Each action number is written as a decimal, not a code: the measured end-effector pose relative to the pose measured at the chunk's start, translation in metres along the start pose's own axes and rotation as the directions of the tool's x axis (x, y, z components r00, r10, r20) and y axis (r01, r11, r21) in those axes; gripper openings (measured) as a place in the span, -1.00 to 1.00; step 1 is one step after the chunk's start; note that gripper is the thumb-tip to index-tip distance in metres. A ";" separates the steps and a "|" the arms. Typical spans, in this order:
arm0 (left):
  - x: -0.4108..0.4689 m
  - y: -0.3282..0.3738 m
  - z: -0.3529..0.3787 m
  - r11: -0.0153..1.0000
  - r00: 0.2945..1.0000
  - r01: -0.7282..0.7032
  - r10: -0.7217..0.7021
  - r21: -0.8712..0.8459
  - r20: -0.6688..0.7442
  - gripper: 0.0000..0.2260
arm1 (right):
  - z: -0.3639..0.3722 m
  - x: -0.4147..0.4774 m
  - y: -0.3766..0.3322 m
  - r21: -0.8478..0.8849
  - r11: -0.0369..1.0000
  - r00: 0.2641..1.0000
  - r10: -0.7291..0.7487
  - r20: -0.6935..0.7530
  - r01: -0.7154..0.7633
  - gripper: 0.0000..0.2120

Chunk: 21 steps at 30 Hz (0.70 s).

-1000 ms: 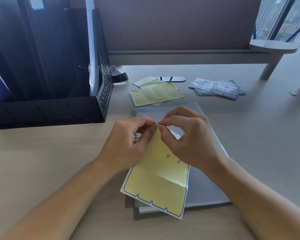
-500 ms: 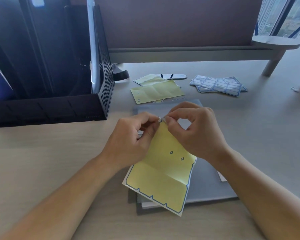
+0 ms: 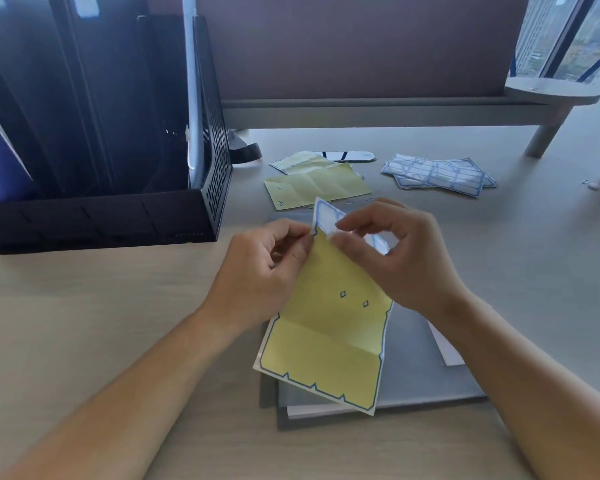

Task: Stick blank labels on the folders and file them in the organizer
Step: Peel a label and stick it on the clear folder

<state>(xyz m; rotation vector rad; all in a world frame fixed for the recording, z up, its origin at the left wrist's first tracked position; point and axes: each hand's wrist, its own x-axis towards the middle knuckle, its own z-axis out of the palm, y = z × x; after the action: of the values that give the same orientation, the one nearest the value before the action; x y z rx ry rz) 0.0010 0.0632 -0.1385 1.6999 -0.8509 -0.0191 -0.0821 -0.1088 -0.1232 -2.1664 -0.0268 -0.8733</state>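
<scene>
A yellow backing sheet (image 3: 329,341) with a blue-edged border lies slanted over a stack of grey folders (image 3: 426,379) on the desk. My left hand (image 3: 260,271) pinches the sheet's top corner. My right hand (image 3: 395,251) pinches a white, blue-bordered blank label (image 3: 326,214), which is lifted and partly peeled off the sheet's top edge. The black mesh organizer (image 3: 208,188) stands at the back left, with dark files and a white folder (image 3: 193,98) upright in it.
Used yellow backing sheets (image 3: 312,188) lie behind the folders. Fresh blue-and-white label sheets (image 3: 437,174) lie at the back right. A white-and-black oblong object (image 3: 350,155) sits behind them. A grey shelf leg (image 3: 548,131) stands at far right.
My right hand has pulled a label up and away from the backing sheet's top corner; earlier both hands only pinched that corner together. My left hand still holds the sheet.
</scene>
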 end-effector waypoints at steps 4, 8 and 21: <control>-0.001 0.002 0.000 0.999 0.998 -0.048 0.047 0.024 0.035 -0.88 | 0.007 -0.003 0.001 -0.117 0.989 0.996 -0.085 0.014 0.086 -0.77; -0.001 0.001 0.002 0.996 0.996 -0.074 0.071 0.058 0.048 -0.90 | 0.004 0.001 0.007 0.033 0.999 0.999 0.015 0.048 -0.017 -0.92; -0.002 0.000 0.000 0.991 0.994 -0.095 0.091 0.095 0.052 -0.90 | 0.003 0.000 0.008 -0.064 0.998 0.989 0.016 0.145 -0.007 -0.73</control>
<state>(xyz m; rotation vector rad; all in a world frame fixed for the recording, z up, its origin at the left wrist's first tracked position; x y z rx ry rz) -0.0005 0.0639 -0.1393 1.7548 -0.9801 0.0461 -0.0776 -0.1123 -0.1298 -2.2842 -0.0598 -0.7169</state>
